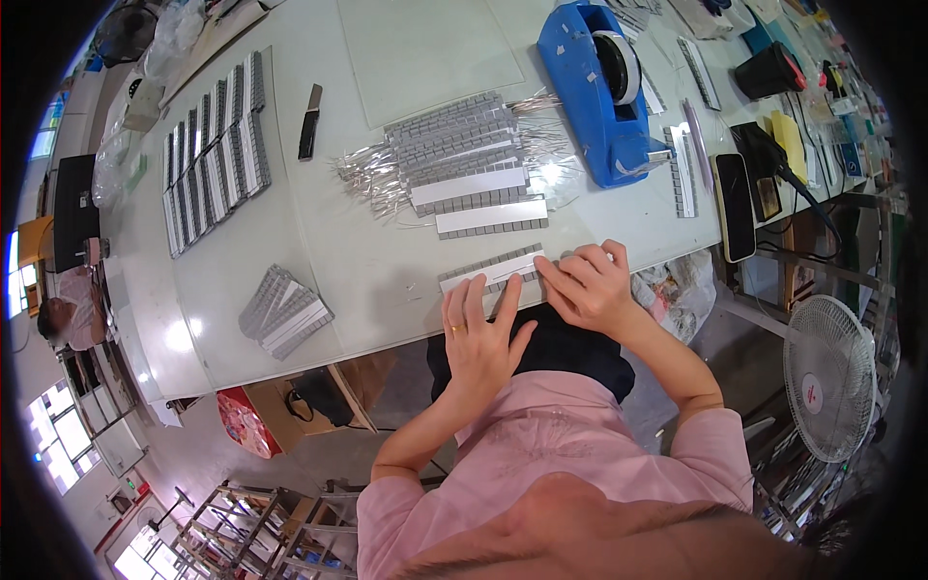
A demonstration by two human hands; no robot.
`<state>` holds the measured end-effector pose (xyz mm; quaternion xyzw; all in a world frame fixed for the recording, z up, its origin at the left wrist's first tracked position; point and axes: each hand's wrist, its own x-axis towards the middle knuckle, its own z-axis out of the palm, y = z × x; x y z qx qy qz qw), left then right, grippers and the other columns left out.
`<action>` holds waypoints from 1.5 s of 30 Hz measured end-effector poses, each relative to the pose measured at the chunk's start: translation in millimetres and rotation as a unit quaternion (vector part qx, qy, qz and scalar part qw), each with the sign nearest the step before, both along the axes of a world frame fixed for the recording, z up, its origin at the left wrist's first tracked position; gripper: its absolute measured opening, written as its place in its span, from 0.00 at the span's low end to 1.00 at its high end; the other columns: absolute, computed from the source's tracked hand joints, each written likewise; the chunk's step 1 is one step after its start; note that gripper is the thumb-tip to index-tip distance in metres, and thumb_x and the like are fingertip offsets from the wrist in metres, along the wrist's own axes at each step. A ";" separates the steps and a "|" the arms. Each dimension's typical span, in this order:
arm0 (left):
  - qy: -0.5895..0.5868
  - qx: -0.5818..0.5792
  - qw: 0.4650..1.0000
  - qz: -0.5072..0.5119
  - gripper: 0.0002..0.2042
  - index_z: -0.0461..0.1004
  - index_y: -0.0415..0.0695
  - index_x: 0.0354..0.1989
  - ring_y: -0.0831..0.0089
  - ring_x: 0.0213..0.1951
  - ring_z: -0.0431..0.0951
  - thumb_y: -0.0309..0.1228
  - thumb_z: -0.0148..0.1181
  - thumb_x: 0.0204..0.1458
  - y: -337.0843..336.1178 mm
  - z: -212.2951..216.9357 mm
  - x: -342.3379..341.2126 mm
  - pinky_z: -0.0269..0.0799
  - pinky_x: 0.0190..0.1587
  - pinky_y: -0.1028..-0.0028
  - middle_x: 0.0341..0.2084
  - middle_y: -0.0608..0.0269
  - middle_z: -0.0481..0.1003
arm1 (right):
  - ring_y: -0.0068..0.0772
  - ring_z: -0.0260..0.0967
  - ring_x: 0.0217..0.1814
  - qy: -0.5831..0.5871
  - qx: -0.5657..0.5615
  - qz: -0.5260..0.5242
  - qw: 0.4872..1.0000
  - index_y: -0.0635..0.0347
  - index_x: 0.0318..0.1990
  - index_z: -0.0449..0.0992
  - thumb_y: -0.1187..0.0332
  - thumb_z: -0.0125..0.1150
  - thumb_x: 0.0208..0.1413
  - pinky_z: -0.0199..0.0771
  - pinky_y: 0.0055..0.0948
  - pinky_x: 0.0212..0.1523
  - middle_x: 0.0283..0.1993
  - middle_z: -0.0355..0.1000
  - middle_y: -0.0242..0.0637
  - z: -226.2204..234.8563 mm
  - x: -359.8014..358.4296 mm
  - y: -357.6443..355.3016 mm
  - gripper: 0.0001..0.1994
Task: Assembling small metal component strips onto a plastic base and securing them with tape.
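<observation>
2-handed, steadied the segmented grey-white strip [496,267] near the front edge of the desk [382,314], with left hand [480,352] spread along it and right hand [588,289], apart, curled at its right end; couldn't tell if pinching. Looked light, stiffish, snappable; best held by both ends.

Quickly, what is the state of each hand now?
Left hand: open, touching the grey-and-white strip.
Right hand: partly curled at the strip's right end; grip cannot be told.
</observation>
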<state>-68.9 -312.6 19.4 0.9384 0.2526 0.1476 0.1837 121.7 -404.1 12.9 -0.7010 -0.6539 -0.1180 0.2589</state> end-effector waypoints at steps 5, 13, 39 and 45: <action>-0.005 0.007 1.000 0.000 0.34 0.72 0.54 0.64 0.46 0.61 0.59 0.48 0.71 0.47 -0.9 2.4 1.2 0.58 0.64 0.47 0.59 0.47 0.61 | 0.28 0.68 0.37 0.004 -0.004 0.004 1.000 0.52 0.45 0.82 0.67 0.69 0.45 0.61 0.37 0.42 0.33 0.68 0.23 2.7 0.7 1.4 0.16; 0.003 0.012 1.000 0.015 0.36 0.70 0.46 0.64 0.46 0.60 0.61 0.48 0.71 0.46 -0.6 -0.2 -0.3 0.59 0.63 0.47 0.59 0.46 0.62 | 0.30 0.67 0.35 0.106 0.017 -0.006 0.994 0.51 0.42 0.83 0.68 0.68 0.45 0.60 0.38 0.41 0.31 0.69 0.24 10.5 -10.4 23.3 0.13; 0.006 0.013 1.000 0.002 0.34 0.69 0.42 0.63 0.52 0.61 0.58 0.43 0.69 0.48 0.2 -7.4 -6.5 0.59 0.65 0.51 0.59 0.53 0.61 | 0.43 0.60 0.55 0.209 -0.051 -0.112 0.970 0.51 0.29 0.75 0.61 0.70 0.48 0.51 0.48 0.53 0.45 0.67 0.30 12.3 -34.6 47.5 0.09; 0.006 0.024 1.000 0.004 0.34 0.68 0.43 0.64 0.53 0.61 0.59 0.43 0.69 0.48 -0.8 -8.7 -5.1 0.60 0.64 0.52 0.59 0.54 0.62 | 0.46 0.59 0.57 0.205 -0.078 -0.119 0.968 0.53 0.30 0.75 0.63 0.69 0.49 0.50 0.49 0.53 0.47 0.67 0.32 17.6 -33.8 42.8 0.09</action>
